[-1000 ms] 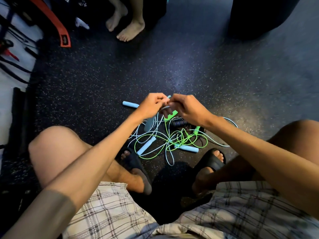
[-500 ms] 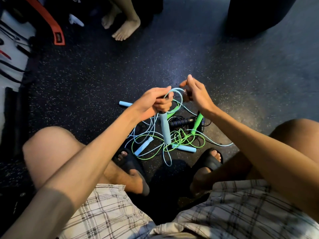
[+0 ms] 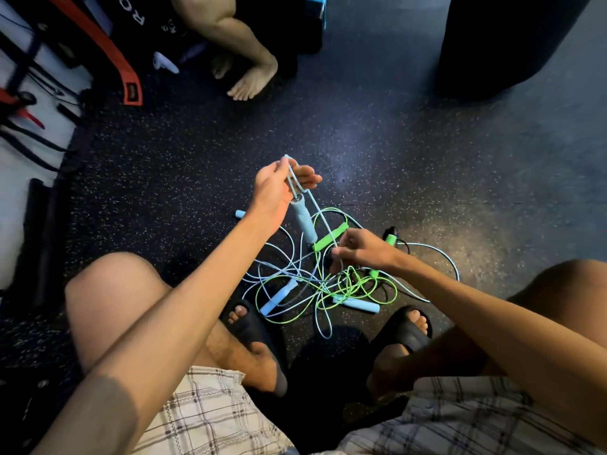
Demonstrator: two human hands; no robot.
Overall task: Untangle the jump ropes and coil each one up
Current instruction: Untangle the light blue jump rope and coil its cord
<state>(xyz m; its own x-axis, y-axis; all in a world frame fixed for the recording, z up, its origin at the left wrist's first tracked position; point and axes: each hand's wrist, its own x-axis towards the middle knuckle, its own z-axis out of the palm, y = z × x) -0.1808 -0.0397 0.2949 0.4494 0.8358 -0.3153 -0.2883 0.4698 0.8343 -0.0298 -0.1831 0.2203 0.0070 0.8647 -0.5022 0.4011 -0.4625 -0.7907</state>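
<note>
A tangle of light blue and green jump ropes [image 3: 315,284] lies on the dark floor between my feet. My left hand [image 3: 282,185] is raised above the pile and pinches a loop of light blue cord; a light blue handle [image 3: 303,221] hangs from that cord just below the hand. My right hand [image 3: 358,251] is low over the pile and pinches the same light blue cord lower down. A green handle [image 3: 330,238] lies just left of my right hand. Two more light blue handles [image 3: 279,297] [image 3: 356,304] rest on the floor near my sandals.
Another person's bare feet [image 3: 251,83] stand at the far side. A red strap [image 3: 108,60] and dark gear lie at the upper left. A large dark object [image 3: 505,41] fills the upper right. My knees and black sandals [image 3: 253,326] flank the pile.
My left hand has lifted up and away with the blue cord, so the blue handle now dangles under it. My right hand has dropped from beside the left hand down to the pile.
</note>
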